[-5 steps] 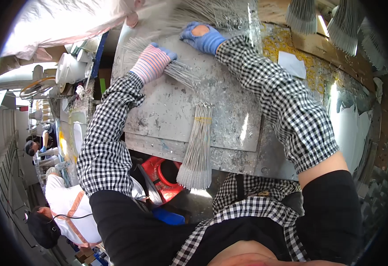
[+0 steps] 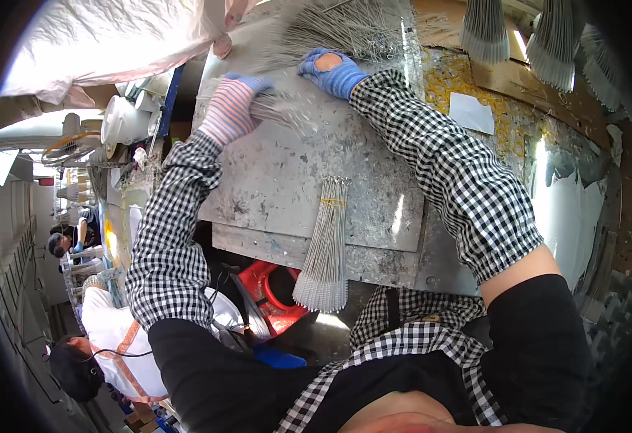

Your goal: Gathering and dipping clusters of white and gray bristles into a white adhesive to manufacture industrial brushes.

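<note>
My left hand, in a pink-and-white striped glove with blue fingertips, is closed on a small bunch of thin wire brushes lying across the grey metal worktop. My right hand, in a blue glove with a hole on its back, rests flat on the worktop at the edge of a loose pile of wire brushes. Nearer to me lies a tied bundle of brushes, its bristle ends hanging over the table's front edge. Both forearms wear black-and-white checked sleeves.
More brush bundles hang at the upper right above a yellow-stained board with a white paper slip. A red stool stands under the table. Other people sit at the lower left. White cups stand left of the worktop.
My left hand has drawn its bunch of brushes slightly toward the left; my right hand stays at the loose pile.
</note>
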The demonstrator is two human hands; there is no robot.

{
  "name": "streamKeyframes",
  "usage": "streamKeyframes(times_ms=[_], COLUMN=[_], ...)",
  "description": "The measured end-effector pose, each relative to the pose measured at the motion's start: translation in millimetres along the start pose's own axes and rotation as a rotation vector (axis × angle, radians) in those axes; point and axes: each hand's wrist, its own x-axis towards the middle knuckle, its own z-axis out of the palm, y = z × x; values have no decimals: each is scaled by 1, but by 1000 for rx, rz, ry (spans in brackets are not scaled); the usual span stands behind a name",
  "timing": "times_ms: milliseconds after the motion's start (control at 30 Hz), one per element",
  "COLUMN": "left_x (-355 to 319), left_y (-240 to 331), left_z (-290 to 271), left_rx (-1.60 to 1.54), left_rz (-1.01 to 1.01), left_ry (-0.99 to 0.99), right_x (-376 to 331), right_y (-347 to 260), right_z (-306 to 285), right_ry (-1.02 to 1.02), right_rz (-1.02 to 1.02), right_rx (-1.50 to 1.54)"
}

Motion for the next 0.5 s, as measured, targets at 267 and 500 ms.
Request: streamKeyframes(times_ms=[267, 500], left_x=[-16, 8], left_y=[-42, 65], left_z=[-137, -157], left_rx=[-1305, -1479], left_rz=[-445, -390], left_ry=[707, 802], right_x=[5, -64], right_y=[-32, -142], right_z=[-36, -169], right_ry=[-195, 358], right_rz=[69, -70], right_rx=[-33, 762])
